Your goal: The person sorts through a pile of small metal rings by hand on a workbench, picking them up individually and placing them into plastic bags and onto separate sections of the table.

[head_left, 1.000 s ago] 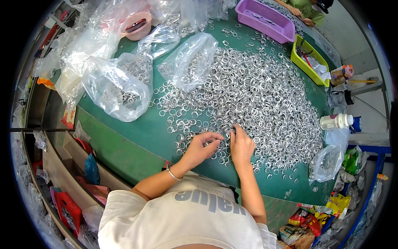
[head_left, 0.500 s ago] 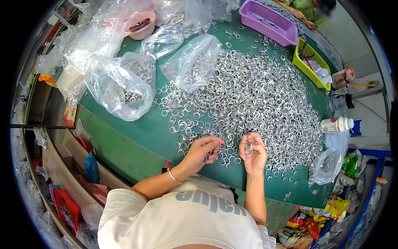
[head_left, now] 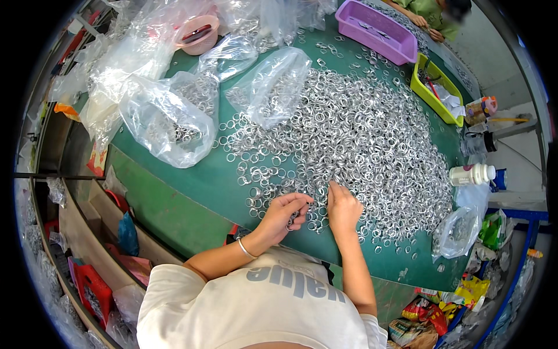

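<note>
A large heap of silver metal rings (head_left: 372, 134) covers the middle and right of the green table (head_left: 192, 186). My left hand (head_left: 285, 212) is curled at the heap's near edge, closed around several metal rings that show between its fingers. To its right, my right hand (head_left: 344, 208) is turned back upward, its fingers drawn together and pointing into the near side of the heap. What lies under those fingertips is hidden. A band sits on my left wrist.
Clear plastic bags (head_left: 168, 128) of rings lie at the left. A pink basket (head_left: 197, 36), a purple basket (head_left: 378, 32) and a yellow-green basket (head_left: 437, 90) stand at the back. A white bottle (head_left: 472, 174) is at the right edge. Another person's hand (head_left: 419, 21) shows far right.
My right hand has turned from palm up, with rings showing in it, to back up, and moved slightly left and forward onto the heap. My left hand has barely moved.
</note>
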A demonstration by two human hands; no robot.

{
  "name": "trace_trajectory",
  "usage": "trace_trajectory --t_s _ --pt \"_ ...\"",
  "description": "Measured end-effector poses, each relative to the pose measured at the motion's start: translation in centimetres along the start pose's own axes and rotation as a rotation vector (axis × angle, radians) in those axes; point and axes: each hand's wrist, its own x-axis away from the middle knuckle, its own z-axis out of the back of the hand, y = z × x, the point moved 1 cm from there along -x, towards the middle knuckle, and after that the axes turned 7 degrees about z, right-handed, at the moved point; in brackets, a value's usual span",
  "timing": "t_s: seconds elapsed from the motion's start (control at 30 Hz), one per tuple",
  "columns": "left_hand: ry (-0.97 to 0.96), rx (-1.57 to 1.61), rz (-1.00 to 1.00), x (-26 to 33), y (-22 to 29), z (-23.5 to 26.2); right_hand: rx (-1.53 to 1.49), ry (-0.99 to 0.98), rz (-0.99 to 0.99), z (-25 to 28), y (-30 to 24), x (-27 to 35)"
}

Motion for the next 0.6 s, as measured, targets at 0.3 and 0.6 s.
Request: trace_trajectory --t_s 0.3,0.6 --pt "-0.083 0.068 0.056 -0.2 -0.3 0.6 -0.896 0.043 -0.455 2.0 1.2 0.4" --pt "-0.321 0.430 0.359 -1.1 -1.6 -0.4 -0.997 0.044 -0.172 4.7 -4.7 1.3"
